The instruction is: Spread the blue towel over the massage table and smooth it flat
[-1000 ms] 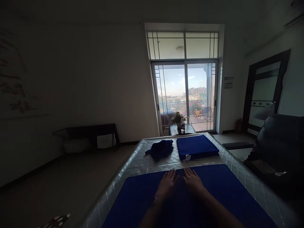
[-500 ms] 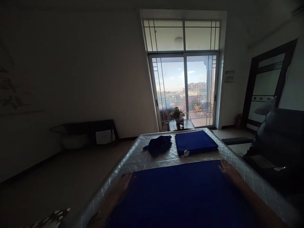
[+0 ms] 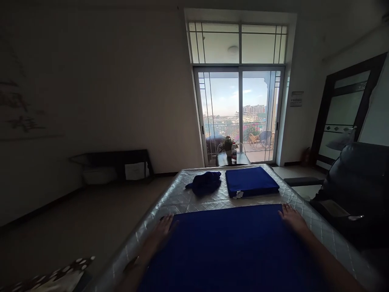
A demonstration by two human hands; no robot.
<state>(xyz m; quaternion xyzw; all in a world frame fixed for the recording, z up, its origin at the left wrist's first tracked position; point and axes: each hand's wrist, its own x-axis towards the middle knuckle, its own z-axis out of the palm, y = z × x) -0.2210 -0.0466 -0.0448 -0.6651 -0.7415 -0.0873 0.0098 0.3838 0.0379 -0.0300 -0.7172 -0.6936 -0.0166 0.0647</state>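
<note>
A large blue cloth (image 3: 227, 247) lies spread flat over the near part of a silvery quilted mattress (image 3: 182, 202). Resting on the cloth's far left corner is my left hand (image 3: 165, 229), palm down, fingers stretched out. My right hand (image 3: 293, 219) lies flat at the far right corner, its fingers extended toward the window. Beyond the cloth's far edge sit a folded blue cloth stack (image 3: 252, 181) with a white tag and, left of it, a crumpled dark blue cloth (image 3: 205, 183). Neither hand touches those two.
A dark chair (image 3: 358, 186) stands close on the right. Behind the mattress, a small black table (image 3: 225, 160) holds a potted plant and a bottle before glass sliding doors (image 3: 223, 97). A low dark rack (image 3: 115, 158) is at the left wall; polka-dot fabric (image 3: 69, 267) shows lower left.
The view has shifted slightly, so the room appears a little farther right. My left hand seems a bit higher and flatter on the cloth; my right hand stays at its corner.
</note>
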